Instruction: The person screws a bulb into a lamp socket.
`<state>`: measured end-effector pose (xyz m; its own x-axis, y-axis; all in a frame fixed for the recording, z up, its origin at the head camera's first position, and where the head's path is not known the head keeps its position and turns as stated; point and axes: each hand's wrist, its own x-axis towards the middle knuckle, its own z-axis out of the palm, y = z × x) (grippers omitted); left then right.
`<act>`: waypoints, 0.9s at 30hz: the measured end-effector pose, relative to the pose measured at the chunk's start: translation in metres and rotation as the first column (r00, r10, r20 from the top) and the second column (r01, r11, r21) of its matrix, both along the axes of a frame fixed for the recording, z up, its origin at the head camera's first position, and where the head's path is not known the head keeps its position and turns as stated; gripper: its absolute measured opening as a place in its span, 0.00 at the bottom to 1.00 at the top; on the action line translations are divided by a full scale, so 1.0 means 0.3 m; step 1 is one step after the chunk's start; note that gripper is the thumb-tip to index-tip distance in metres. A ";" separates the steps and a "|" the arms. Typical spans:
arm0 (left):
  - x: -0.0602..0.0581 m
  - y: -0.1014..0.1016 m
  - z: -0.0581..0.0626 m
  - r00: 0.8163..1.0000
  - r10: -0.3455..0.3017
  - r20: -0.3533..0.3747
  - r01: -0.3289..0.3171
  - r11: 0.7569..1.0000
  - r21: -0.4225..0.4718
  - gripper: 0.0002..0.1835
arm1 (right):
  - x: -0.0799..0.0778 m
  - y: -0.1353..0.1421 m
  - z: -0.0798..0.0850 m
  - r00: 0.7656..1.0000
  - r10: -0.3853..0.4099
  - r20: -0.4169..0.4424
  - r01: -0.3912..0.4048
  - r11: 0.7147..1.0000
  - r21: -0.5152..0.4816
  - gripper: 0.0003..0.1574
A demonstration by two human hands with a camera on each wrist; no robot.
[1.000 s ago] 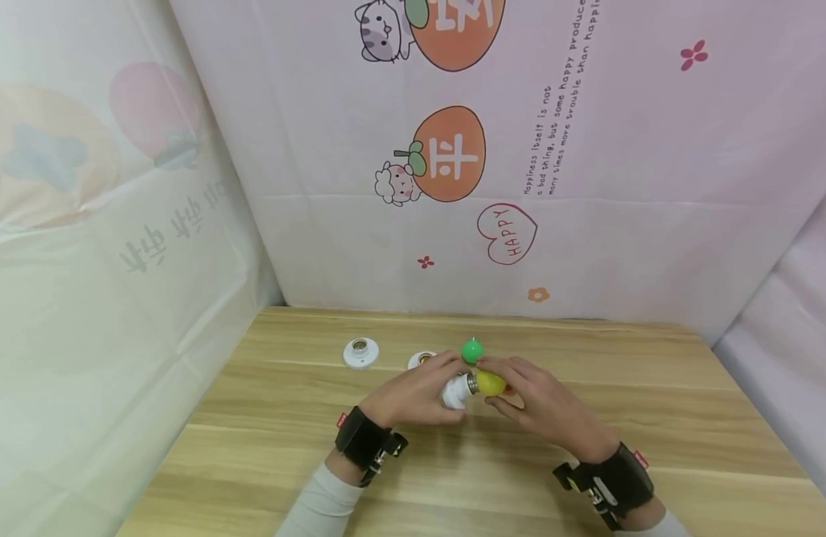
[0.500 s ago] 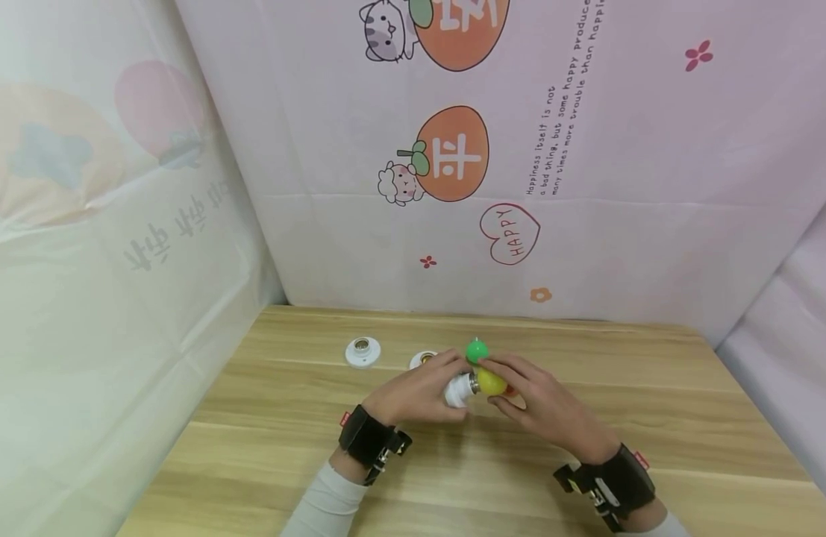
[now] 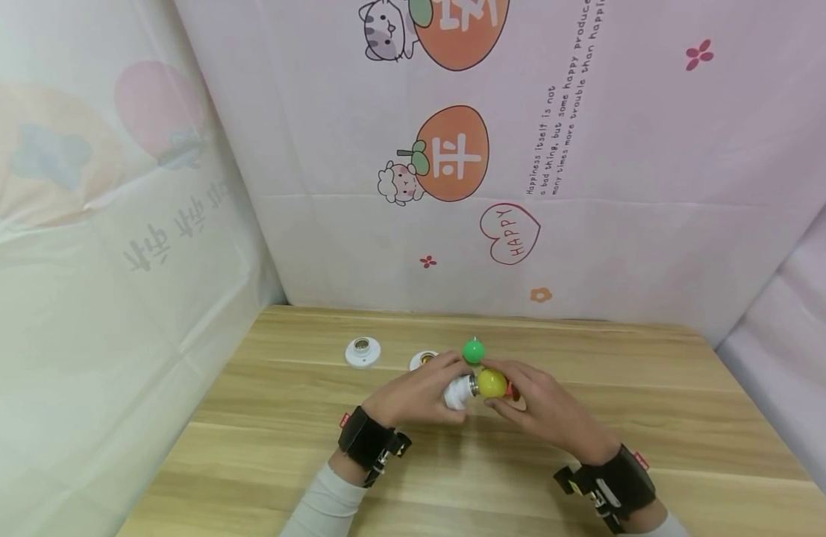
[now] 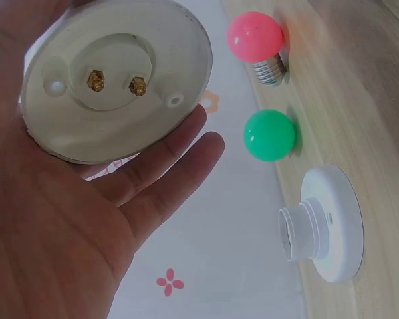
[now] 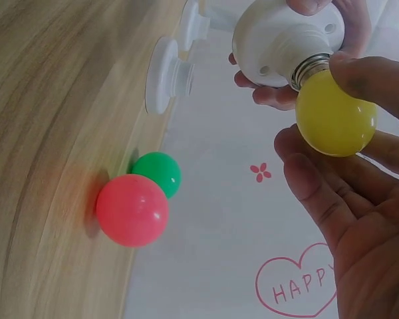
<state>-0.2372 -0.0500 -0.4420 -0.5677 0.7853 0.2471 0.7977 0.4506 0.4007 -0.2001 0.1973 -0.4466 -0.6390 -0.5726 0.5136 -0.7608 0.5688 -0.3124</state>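
My left hand [image 3: 419, 391] grips a white round lamp holder [image 5: 258, 43] by its rim, raised off the table. Its underside, with two brass screws, shows in the left wrist view. A yellow light bulb [image 5: 336, 118] sits at the holder's socket, some metal thread still visible between them. My right hand [image 3: 554, 410] has its thumb on this bulb near the neck and its fingers curved around the other side. In the head view, the hands partly hide the lamp holder.
A green bulb [image 3: 474, 350] stands on the table behind the hands, with a pinkish-red bulb [image 5: 132, 211] close by. Two more white lamp holders stand there: one at the back left [image 3: 363, 353], another [image 3: 422, 361] partly behind my left hand. Cloth walls [image 3: 345, 253] rise around the table.
My right fingers have shifted slightly around the yellow bulb, uncovering more of it and of the red bulb behind. The left hand and lamp holder stay nearly still.
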 end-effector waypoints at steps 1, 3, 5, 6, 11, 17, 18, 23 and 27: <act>0.000 0.000 -0.001 1.000 0.001 -0.001 -0.001 1.000 0.000 0.34 | 0.000 0.000 0.000 1.000 -0.001 0.005 0.001 1.000 -0.002 0.35; 0.001 0.001 -0.001 1.000 0.000 -0.003 0.000 1.000 0.000 0.33 | 0.001 0.000 0.000 1.000 -0.005 0.012 0.005 1.000 -0.004 0.34; 0.003 0.001 0.000 1.000 0.000 -0.003 0.000 1.000 0.000 0.32 | 0.003 0.000 -0.001 1.000 -0.011 0.015 0.011 1.000 -0.004 0.33; 0.004 0.001 0.000 1.000 -0.001 -0.003 0.001 1.000 0.002 0.32 | 0.004 0.000 -0.002 1.000 -0.014 0.013 0.014 1.000 -0.004 0.33; 0.005 0.002 0.001 1.000 -0.006 -0.004 0.006 1.000 0.007 0.31 | 0.007 0.000 -0.003 0.999 -0.031 0.016 0.031 1.000 -0.005 0.32; 0.004 0.006 0.001 1.000 -0.010 -0.017 0.010 1.000 0.007 0.30 | 0.006 0.002 -0.003 1.000 -0.026 0.013 0.026 1.000 0.008 0.32; 0.005 0.006 0.002 1.000 -0.009 -0.016 0.009 1.000 0.007 0.30 | 0.006 0.003 -0.003 1.000 -0.027 0.011 0.027 1.000 0.011 0.32; 0.007 0.006 0.007 1.000 -0.005 -0.010 0.005 1.000 0.006 0.32 | 0.006 0.001 -0.006 0.999 -0.048 0.014 0.048 0.999 0.015 0.34; 0.008 0.005 0.010 1.000 0.000 -0.013 0.000 1.000 0.003 0.32 | 0.007 -0.004 -0.006 0.999 -0.032 0.023 0.032 0.999 -0.015 0.34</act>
<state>-0.2347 -0.0483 -0.4391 -0.5642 0.7847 0.2568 0.8031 0.4494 0.3912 -0.1981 0.1962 -0.4484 -0.6681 -0.5439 0.5077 -0.7352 0.5875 -0.3382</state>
